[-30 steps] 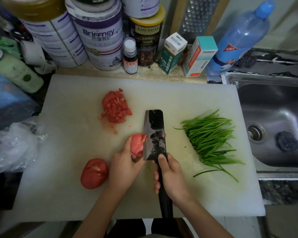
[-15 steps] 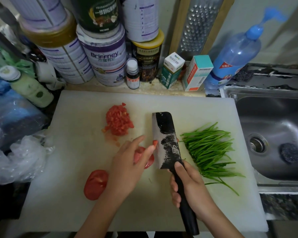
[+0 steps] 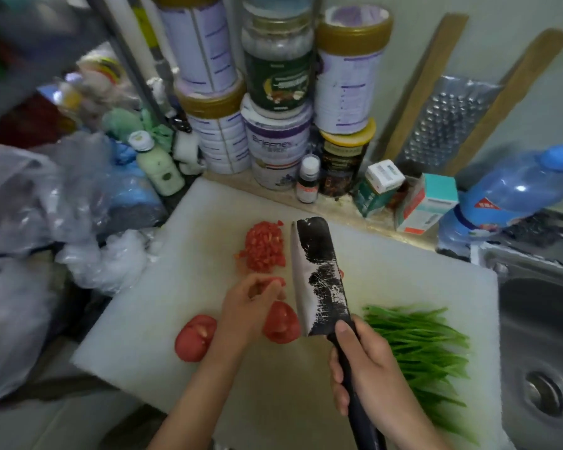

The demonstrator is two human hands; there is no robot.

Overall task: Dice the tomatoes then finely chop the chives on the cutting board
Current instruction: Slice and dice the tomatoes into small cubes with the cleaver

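On the white cutting board (image 3: 150,319) lies a pile of diced tomato (image 3: 264,246) at the back. A tomato half (image 3: 195,337) lies cut side up at the left. My left hand (image 3: 247,306) pinches a small tomato piece (image 3: 275,282) at its fingertips, just in front of the pile, with a tomato wedge (image 3: 281,322) lying beside it. My right hand (image 3: 366,368) grips the black handle of a cleaver (image 3: 319,274), whose blade lies between the tomato and a bunch of green chives (image 3: 420,345) on the right.
Stacked tins and jars (image 3: 275,141), a small bottle (image 3: 307,178) and cartons (image 3: 428,203) line the back wall. A blue water bottle (image 3: 514,193) and a grater (image 3: 449,121) stand right of them. A steel sink (image 3: 543,336) lies right; plastic bags (image 3: 39,203) left.
The view has tilted up and left. My left hand has let go of the tomato wedge and now pinches a small piece nearer the diced pile. The cleaver has swung toward the pile.
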